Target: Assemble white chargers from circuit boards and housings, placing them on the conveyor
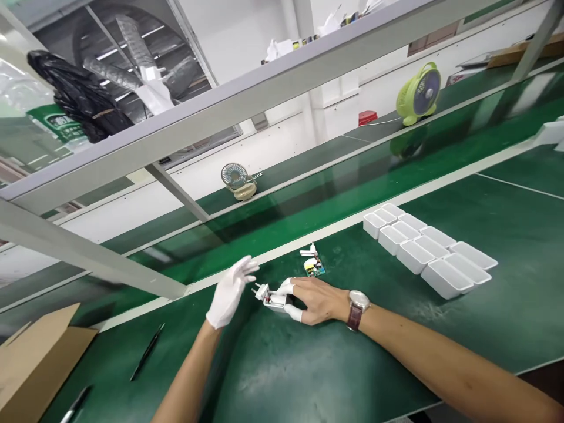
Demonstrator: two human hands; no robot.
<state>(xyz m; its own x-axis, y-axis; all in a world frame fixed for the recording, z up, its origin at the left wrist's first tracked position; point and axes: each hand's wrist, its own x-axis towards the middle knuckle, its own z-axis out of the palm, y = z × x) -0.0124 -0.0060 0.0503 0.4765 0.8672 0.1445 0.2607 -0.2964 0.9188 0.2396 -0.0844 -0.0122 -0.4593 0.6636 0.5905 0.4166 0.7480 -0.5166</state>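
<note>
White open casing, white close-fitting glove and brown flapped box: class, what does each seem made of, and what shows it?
White open casing: probably hard plastic, smooth; its even white walls look moulded.
White close-fitting glove: likely thin fabric, matte; soft-looking, without shine, though no weave shows.
Brown flapped box: apparently dull, uncoated cardboard; flat panels, folded flap.

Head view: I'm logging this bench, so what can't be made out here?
White case: head view, one end hidden by the right hand.
Circuit board: head view, markings too small to read.
Wristwatch: head view, dial too small to read.
Cardboard box: head view, cut off by the left edge.
</note>
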